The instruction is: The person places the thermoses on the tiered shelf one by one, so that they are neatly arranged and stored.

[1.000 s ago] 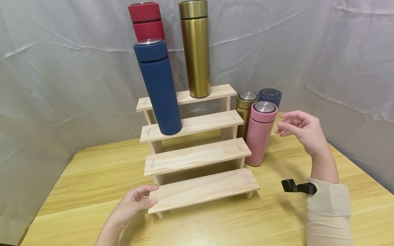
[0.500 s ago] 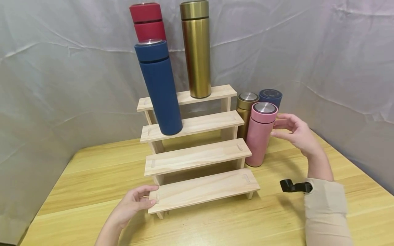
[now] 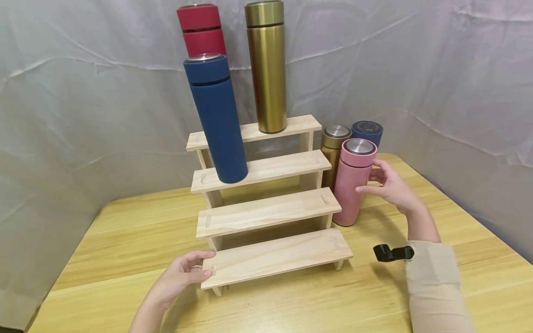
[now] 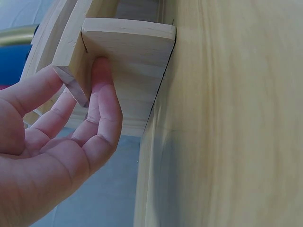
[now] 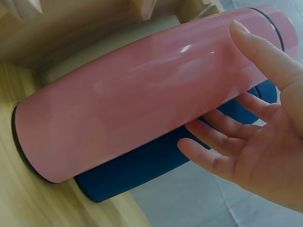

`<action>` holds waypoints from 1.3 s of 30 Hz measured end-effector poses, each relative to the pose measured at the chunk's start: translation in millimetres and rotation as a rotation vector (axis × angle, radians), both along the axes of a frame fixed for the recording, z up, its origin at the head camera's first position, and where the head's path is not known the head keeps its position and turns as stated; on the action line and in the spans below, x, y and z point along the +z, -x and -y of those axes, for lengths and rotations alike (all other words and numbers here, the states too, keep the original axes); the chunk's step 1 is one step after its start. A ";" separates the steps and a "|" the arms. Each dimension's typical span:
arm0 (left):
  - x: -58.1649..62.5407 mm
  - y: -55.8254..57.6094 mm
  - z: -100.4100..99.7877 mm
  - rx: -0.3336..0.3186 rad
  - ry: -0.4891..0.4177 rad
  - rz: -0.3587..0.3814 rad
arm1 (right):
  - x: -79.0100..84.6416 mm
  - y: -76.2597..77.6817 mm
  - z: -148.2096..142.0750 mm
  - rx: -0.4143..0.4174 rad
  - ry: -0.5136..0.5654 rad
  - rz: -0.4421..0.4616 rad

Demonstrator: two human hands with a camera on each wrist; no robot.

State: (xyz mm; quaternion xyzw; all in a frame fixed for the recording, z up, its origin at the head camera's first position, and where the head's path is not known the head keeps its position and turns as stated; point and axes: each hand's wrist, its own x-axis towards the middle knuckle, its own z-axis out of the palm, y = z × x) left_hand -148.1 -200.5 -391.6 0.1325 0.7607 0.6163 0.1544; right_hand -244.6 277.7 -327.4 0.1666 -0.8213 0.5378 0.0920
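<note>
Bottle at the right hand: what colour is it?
The bottle is pink; the right wrist view shows it best.

Pink btl [image 3: 350, 192]; pale-grained rack [image 3: 275, 259]; 2 blue btls [image 3: 217, 127] [image 3: 368, 132]; 2 gold btls [image 3: 268, 76] [image 3: 331, 155]; red btl [image 3: 204, 37].

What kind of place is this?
It might be an indoor corner set up for filming or display, but I can't be sure. There's a wood-grain table, wrinkled grey sheeting around it, and a stepped wooden rack with bottles on and beside it.
</note>
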 end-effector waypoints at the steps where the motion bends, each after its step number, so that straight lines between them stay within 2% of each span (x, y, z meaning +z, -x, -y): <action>1: -0.1 0.1 0.0 -0.002 -0.001 -0.002 | -0.3 0.4 0.8 0.002 -0.006 0.010; 12: 0.6 0.2 0.0 -0.013 -0.009 -0.006 | -5.3 6.0 5.5 0.048 -0.031 0.074; 23: 0.7 0.5 -0.1 -0.001 -0.003 -0.001 | -8.0 7.3 7.7 0.040 -0.047 0.137; 39: -0.3 0.5 0.2 -0.007 0.000 -0.009 | -10.0 6.9 6.8 -0.088 -0.128 0.118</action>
